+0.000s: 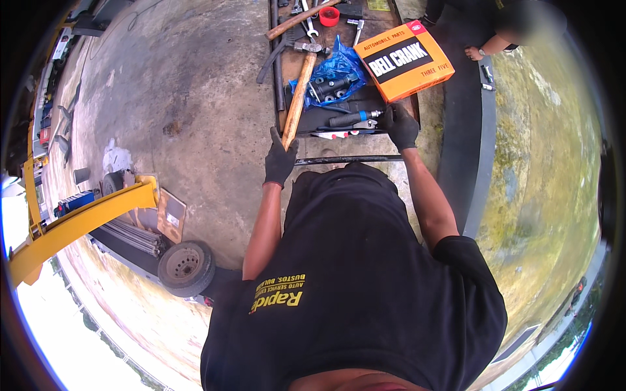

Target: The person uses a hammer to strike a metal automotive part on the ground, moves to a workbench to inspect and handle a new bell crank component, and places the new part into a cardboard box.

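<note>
Both hands wear dark gloves. My left hand (280, 156) is closed at the lower end of a wooden hammer handle (300, 98), beside the left corner of a metal tool tray (280, 120). My right hand (400, 127) is curled at the tray's near right corner, just under an orange and black box (433, 73); what it grips is hidden. Between them lie a crumpled blue plastic bag (347, 58) with a dark metal part in it, a black and blue cylindrical tool (345, 119), wrenches (311, 26), another wooden handle (303, 19) and a red round container (329, 16).
Another person's hand (473, 53) is at the upper right, near a long dark ledge (469, 163) with small tools (487, 77). A yellow steel arm (85, 218), a tire on a rim (186, 267) and bundled rods (134, 236) are on my left. A concrete floor (189, 85) surrounds the tray.
</note>
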Demonstrator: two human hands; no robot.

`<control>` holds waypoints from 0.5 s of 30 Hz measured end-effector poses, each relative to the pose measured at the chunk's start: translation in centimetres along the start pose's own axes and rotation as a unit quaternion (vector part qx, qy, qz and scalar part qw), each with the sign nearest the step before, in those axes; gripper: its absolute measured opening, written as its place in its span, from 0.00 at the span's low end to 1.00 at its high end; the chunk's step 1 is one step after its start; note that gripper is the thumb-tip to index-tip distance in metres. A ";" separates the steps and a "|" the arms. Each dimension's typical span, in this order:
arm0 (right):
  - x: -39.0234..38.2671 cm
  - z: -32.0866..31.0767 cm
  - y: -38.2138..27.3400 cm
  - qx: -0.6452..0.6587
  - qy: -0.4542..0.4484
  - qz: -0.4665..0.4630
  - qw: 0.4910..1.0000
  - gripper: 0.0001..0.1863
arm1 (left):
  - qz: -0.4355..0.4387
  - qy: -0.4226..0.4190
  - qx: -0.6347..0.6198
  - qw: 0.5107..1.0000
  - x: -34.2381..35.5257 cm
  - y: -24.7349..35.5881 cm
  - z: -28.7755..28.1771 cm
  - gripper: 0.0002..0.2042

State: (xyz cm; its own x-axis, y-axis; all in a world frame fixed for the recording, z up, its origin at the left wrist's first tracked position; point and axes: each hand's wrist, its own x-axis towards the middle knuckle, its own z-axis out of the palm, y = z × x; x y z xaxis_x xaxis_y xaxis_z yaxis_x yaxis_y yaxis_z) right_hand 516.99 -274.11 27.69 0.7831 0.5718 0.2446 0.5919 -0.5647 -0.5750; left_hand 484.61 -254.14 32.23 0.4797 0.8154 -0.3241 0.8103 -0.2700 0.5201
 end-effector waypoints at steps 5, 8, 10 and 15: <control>0.0 -0.3 -0.1 0.032 0.015 -0.029 0.999 0.09 | -0.042 -0.039 -0.054 0.997 -0.2 -0.4 -1.1 0.42; -0.1 -0.3 -0.1 0.021 0.008 -0.032 0.999 0.08 | -0.022 -0.012 -0.109 0.994 -0.3 -2.8 -0.2 0.36; 0.0 -0.2 -0.4 0.006 -0.004 -0.028 1.000 0.09 | 0.006 0.013 -0.116 0.993 -0.1 -4.7 -0.1 0.31; 0.0 -0.1 -0.3 -0.024 0.007 -0.018 1.000 0.09 | -0.116 -0.007 -0.262 0.958 -0.5 -6.8 -0.6 0.25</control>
State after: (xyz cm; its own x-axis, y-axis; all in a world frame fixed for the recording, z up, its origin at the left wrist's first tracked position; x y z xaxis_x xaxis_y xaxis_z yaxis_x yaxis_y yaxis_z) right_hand 516.87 -273.99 27.93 0.7633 0.5841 0.2760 0.6284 -0.5720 -0.5273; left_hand 478.67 -252.45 29.33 0.3141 0.8147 -0.4874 0.6177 0.2145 0.7566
